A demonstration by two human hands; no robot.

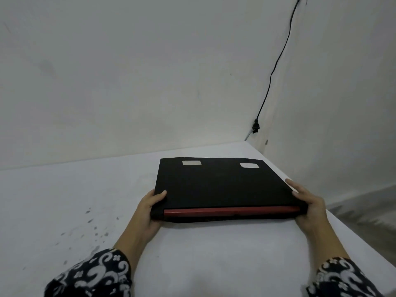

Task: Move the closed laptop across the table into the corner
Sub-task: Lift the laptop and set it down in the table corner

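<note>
The closed black laptop (218, 185) has a red strip along its near edge and two pale stickers near its far edge. It lies flat on the white table (85, 200), close to the far right corner where two walls meet. My left hand (151, 209) grips its near left corner, thumb on top. My right hand (308, 204) holds the near right corner, fingers stretched along the right side.
The table's right edge (334, 219) runs just past the laptop, with floor below it. A black cable (276, 63) hangs down the wall to a plug (255, 126) above the corner. Dark specks (94, 228) mark the table at the left.
</note>
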